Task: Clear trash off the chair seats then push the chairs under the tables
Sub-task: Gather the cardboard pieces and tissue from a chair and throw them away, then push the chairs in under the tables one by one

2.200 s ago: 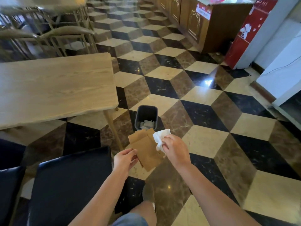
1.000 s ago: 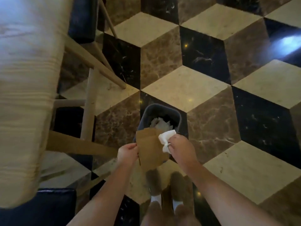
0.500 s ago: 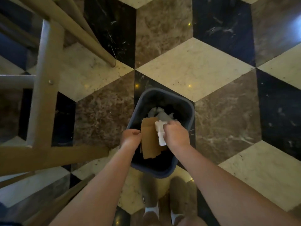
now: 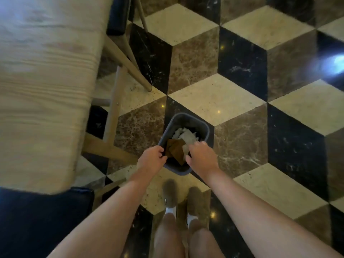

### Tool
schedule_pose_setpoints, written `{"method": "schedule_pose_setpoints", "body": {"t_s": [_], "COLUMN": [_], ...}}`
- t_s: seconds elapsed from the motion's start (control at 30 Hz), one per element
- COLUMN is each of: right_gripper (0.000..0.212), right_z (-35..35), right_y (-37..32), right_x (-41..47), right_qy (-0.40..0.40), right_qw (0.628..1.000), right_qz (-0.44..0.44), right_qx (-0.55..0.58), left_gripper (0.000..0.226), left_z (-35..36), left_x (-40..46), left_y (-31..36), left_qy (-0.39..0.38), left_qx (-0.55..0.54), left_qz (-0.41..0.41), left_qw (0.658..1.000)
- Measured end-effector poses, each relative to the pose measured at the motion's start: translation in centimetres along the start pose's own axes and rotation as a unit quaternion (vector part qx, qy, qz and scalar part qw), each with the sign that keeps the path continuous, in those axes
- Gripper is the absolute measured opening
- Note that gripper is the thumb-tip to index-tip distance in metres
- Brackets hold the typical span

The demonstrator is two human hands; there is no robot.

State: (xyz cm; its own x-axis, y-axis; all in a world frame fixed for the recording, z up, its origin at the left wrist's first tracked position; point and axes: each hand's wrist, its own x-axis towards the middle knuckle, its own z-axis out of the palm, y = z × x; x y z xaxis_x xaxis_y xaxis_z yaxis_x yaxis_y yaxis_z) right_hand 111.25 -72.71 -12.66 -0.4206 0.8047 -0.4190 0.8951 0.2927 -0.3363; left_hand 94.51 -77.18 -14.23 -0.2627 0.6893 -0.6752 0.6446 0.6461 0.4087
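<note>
Both your hands hang over the bin (image 4: 204, 130): left hand (image 4: 151, 159) curled, empty; right hand (image 4: 202, 155) loose. Brown paper (image 4: 176, 150) lies crumpled on white tissue (image 4: 186, 135).

Floor (image 4: 219, 95): marble tiles in cream, mottled brown and white-veined black, laid as a repeating cube pattern. Bin (image 4: 202, 127): dark grey, containing brown paper (image 4: 176, 150) and white tissue (image 4: 186, 135). Left: pale wood-grained counter (image 4: 42, 86); near left: black chair seat (image 4: 42, 220); near centre: brown slippers (image 4: 170, 192) with white socks.

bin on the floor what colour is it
Dark grey bin, best seen in the head view.
</note>
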Motion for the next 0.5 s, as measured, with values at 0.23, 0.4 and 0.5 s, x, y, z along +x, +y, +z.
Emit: {"method": "schedule_pose_setpoints", "body": {"t_s": [0.23, 0.4, 0.5], "right_gripper": [0.022, 0.023, 0.022], "right_z": [-8.4, -9.6, -10.0], "right_y": [-6.6, -11.8, -15.1], "right_x": [-10.0, -14.6, -16.9], "right_qy": [0.035, 0.076, 0.091], "right_qw": [0.996, 0.98, 0.966], "right_qz": [-0.075, -0.155, -0.209], "right_qx": [-0.043, -0.098, -0.121], "left_gripper": [0.026, 0.024, 0.023], "left_z": [-6.0, -8.2, -9.4], "left_x": [-15.3, -22.8, -26.7], "left_y": [2.1, 0.8, -1.0], "left_qy": [0.111, 0.199, 0.244], "left_qx": [0.16, 0.221, 0.24], "left_qz": [0.052, 0.061, 0.033], "left_qw": [0.98, 0.953, 0.939]}}
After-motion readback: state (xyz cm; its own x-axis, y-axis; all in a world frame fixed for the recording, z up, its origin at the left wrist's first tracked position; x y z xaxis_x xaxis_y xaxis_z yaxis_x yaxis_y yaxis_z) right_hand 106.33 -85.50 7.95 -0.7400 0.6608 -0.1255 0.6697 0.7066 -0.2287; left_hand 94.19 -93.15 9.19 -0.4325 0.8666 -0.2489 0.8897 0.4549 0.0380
